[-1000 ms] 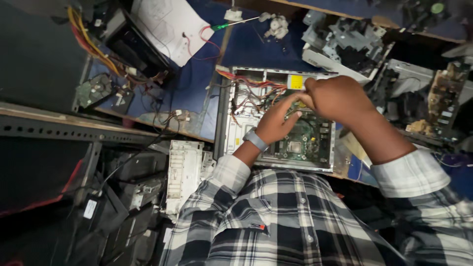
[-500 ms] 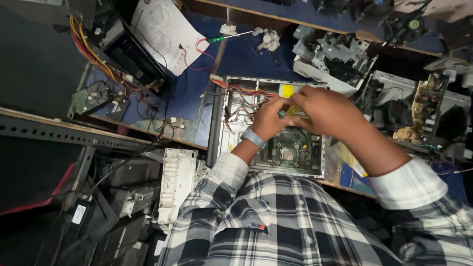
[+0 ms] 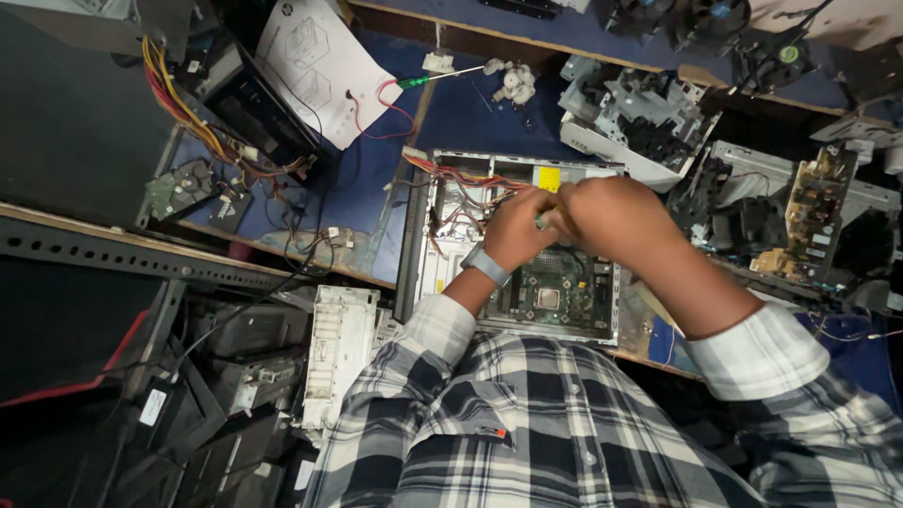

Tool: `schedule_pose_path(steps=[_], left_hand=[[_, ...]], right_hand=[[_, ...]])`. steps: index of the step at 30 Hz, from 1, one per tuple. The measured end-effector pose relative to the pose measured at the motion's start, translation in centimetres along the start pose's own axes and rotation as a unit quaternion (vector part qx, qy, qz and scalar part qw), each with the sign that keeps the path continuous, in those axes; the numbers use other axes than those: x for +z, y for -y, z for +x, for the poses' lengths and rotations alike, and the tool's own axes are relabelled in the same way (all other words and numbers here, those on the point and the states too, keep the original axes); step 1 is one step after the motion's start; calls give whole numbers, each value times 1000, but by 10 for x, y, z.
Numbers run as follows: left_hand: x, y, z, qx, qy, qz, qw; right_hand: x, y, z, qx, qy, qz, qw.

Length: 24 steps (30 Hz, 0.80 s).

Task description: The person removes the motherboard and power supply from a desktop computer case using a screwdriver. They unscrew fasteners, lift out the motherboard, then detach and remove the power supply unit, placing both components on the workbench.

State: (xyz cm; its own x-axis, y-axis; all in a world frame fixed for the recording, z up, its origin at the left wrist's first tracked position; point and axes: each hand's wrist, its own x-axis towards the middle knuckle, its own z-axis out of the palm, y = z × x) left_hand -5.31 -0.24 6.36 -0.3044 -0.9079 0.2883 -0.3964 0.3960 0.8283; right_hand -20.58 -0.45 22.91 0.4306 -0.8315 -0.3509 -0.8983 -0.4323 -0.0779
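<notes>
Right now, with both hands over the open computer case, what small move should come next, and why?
Probably steady the green-handled tool before pressing: left hand and right hand meet on it above the motherboard, and red wires lie close.

Your two hands meet over the open computer case (image 3: 442, 273) lying flat on the workbench (image 3: 461, 113), your left hand (image 3: 513, 230) just left of your right hand (image 3: 616, 218), both above the circuit board (image 3: 560, 287) set inside the case. Behind the case, a screwdriver (image 3: 437, 77) lies on the bench, with a paper sheet (image 3: 315, 66) to its left. A bundle of wires (image 3: 183, 103) runs further left, above a small drive (image 3: 183, 188). To the right of the case sit stacked machine parts (image 3: 630, 113) and a bare board (image 3: 818, 212).
</notes>
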Motion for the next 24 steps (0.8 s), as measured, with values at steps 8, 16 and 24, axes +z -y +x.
schedule_pose_path(steps=[8, 16, 24], left_hand=[[-12, 5, -4, 16, 20, -4, 1000], [-11, 17, -5, 81, 21, -32, 996], [-10, 29, 3, -10, 16, -25, 1000]], right_hand=[[9, -2, -7, -178, -188, 142, 955], [11, 1, 4, -188, -158, 79, 966], [12, 10, 14, 0, -91, 68, 994]])
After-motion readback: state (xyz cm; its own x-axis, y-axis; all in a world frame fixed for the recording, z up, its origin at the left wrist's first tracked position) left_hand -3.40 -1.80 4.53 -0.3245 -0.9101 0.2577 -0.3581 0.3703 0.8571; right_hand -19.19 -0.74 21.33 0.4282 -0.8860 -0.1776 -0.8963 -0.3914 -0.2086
